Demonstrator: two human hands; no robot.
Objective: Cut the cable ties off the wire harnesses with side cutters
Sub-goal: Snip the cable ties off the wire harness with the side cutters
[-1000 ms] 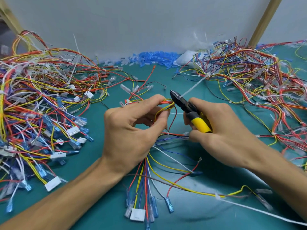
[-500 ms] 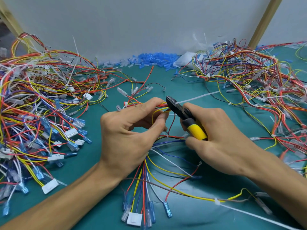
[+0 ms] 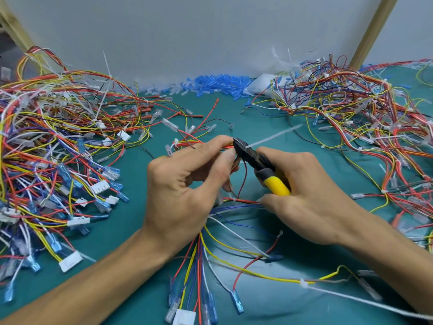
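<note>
Left of frame: tangled heap of multicoloured wire harnesses [image 3: 58, 160] with white connectors, on teal surface [image 3: 138, 233].
Centre left: left hand [image 3: 185, 184], thumb and forefinger pinching a red-and-yellow wire harness [image 3: 187, 143]; its ends fan toward lower centre.
Upper centre: loose blue plastic sleeves [image 3: 215, 83].
Centre: black-headed, yellow-handled side cutters [image 3: 254, 159], tips at a white plastic cable tie [image 3: 274, 136] on the pinched bundle.
Centre right: right hand [image 3: 311, 202], fingers curled round the cutter handles.
Right: second harness heap [image 3: 363, 118].

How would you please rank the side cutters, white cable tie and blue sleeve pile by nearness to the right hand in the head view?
1. side cutters: gripped in the right hand.
2. white cable tie: at the cutter tip.
3. blue sleeve pile: far back, centre.
</note>
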